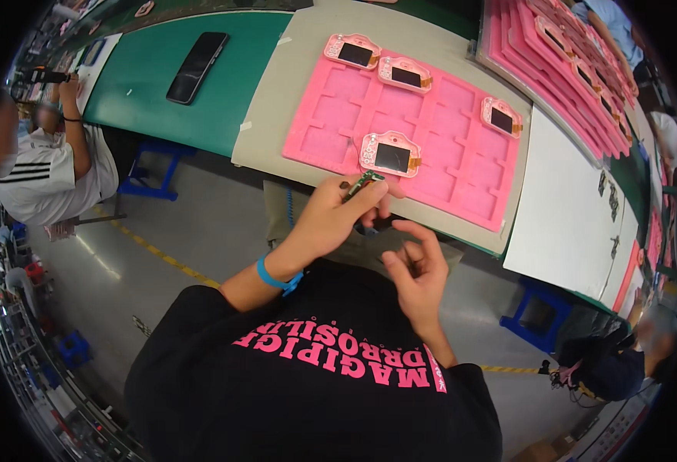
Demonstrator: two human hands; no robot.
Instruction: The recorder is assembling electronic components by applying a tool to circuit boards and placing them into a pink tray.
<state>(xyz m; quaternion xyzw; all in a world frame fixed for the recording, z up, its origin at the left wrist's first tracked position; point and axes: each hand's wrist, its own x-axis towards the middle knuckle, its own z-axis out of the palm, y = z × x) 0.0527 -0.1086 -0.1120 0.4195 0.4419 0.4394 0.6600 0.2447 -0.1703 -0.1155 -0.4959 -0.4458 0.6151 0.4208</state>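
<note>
My left hand (334, 214) grips a small green circuit board (364, 185) between thumb and fingers, just off the front edge of the table. A dark round part sits by its knuckles, too small to name. Close beyond the board lies a pink toy-camera-like housing (390, 155) with a dark screen and an orange flex strip, on a pink foam tray (500, 185). Thin wires seem to run from that housing toward my left hand. Lower and to the right, my right hand (418, 273) has its fingers bent and apart, with nothing visible in them.
Other pink housings (405, 75) rest in the tray. Stacked pink trays (558, 85) rise at the far right, beside a white board (558, 223). A black phone (197, 68) lies on the green mat (134, 92). People sit at left and right near blue stools (154, 171).
</note>
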